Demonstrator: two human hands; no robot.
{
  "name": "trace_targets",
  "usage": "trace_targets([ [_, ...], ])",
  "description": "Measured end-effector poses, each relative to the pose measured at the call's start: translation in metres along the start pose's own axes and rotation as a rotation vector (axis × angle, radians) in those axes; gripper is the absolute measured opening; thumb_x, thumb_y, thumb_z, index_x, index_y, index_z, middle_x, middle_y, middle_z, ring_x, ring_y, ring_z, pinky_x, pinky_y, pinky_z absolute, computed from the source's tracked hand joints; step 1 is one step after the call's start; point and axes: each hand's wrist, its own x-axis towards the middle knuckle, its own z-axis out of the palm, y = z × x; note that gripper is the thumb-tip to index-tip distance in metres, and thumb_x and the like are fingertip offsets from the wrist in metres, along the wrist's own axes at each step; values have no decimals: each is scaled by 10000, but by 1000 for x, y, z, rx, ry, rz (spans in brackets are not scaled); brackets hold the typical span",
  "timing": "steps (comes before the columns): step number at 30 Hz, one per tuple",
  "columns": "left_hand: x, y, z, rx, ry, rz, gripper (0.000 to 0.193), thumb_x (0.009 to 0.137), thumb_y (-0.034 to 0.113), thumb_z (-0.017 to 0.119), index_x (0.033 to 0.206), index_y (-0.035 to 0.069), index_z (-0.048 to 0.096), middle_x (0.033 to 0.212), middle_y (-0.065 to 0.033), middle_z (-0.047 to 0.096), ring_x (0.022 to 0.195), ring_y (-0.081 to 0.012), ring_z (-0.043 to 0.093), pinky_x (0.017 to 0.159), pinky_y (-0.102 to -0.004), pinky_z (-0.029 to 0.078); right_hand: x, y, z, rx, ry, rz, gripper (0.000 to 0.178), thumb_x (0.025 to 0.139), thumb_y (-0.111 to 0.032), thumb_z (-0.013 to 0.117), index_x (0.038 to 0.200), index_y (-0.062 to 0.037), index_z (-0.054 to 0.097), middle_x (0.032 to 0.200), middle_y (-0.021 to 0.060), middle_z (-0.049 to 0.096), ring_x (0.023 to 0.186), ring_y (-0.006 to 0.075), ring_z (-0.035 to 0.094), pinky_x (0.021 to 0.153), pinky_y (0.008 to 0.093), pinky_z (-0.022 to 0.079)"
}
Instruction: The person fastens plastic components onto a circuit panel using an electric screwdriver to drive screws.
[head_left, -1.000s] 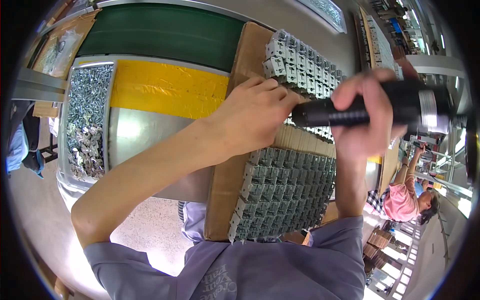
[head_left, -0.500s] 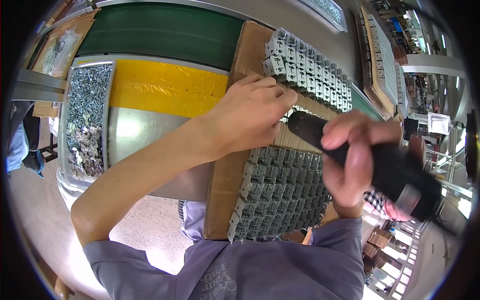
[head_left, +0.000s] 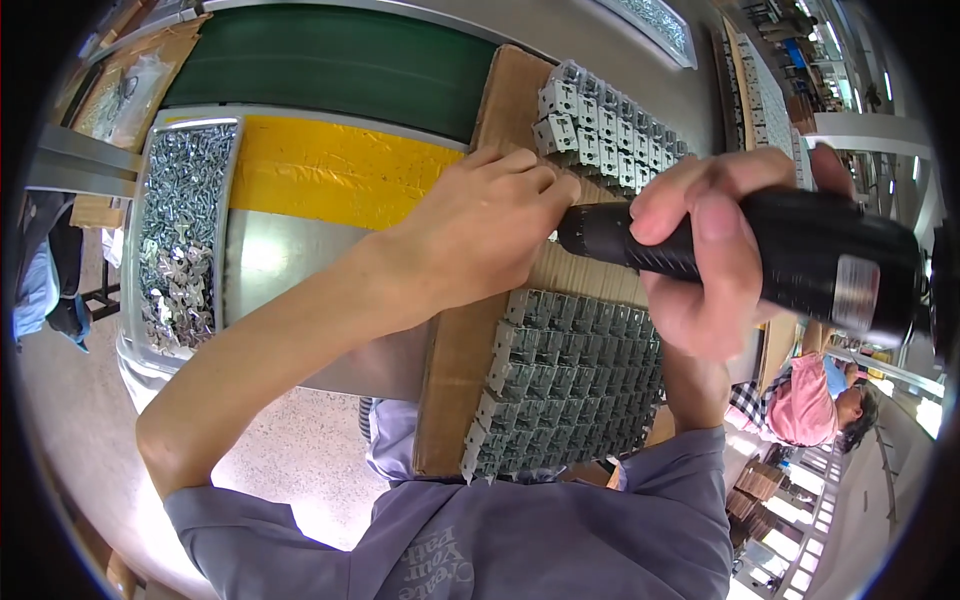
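Observation:
My right hand (head_left: 705,240) is wrapped round a black electric screwdriver (head_left: 815,250), held nearly level with its nose pointing left. The nose reaches the fingertips of my left hand (head_left: 490,215). Those fingers are pinched together over the strip of board between two blocks of parts; whatever they hold is hidden. Just beyond them stand rows of whitish metal housings (head_left: 610,135). Nearer my body are more rows of grey metal housings (head_left: 565,385), packed tightly on the brown board (head_left: 447,400).
On the left lies a clear tray (head_left: 228,260) of screws (head_left: 185,170) and bent metal clips (head_left: 180,290). Yellow tape (head_left: 340,175) and a green belt (head_left: 330,65) run along the bench. Another loaded board (head_left: 765,100) stands at the far right. A person in pink (head_left: 805,400) is at right.
My right hand has swung the screwdriver from a slant to nearly level, and its nose has come left to my left fingertips. My left hand has shifted slightly left.

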Motion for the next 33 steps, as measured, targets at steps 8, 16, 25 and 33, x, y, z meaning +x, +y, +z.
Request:
trace_targets([
  [8, 0, -2, 8, -7, 77, 0, 303, 695, 25, 645, 996, 11, 610, 924, -117, 665, 996, -296, 630, 918, -436, 483, -1, 1, 8, -185, -142, -43, 582, 869, -30, 516, 1379, 52, 246, 816, 156, 511, 515, 214, 552, 480, 353, 528],
  [16, 2, -4, 10, -28, 59, -1, 302, 690, 29, 640, 990, 12, 610, 917, -125, 664, 994, -310, 629, 913, -452, 485, -6, 12, 22, -71, -80, -67, 539, 871, -20, 531, 1351, 71, 302, 754, 157, 532, 506, 214, 564, 497, 344, 535],
  [25, -2, -1, 4, -89, 57, -40, 352, 692, 17, 629, 1044, 4, 619, 932, -125, 658, 1004, -315, 623, 927, -429, 490, -26, 7, 7, -133, -36, -16, 316, 857, -92, 614, 1113, -16, 444, 697, 100, 577, 641, 201, 567, 592, 334, 508],
  [33, 3, 5, -10, -73, -77, -48, 240, 749, 24, 632, 985, 23, 586, 977, -120, 625, 1040, -316, 597, 926, -430, 483, 18, 3, 0, -98, 135, 73, 547, 841, -14, 602, 1319, 106, 364, 857, 211, 604, 515, 213, 579, 458, 312, 491],
])
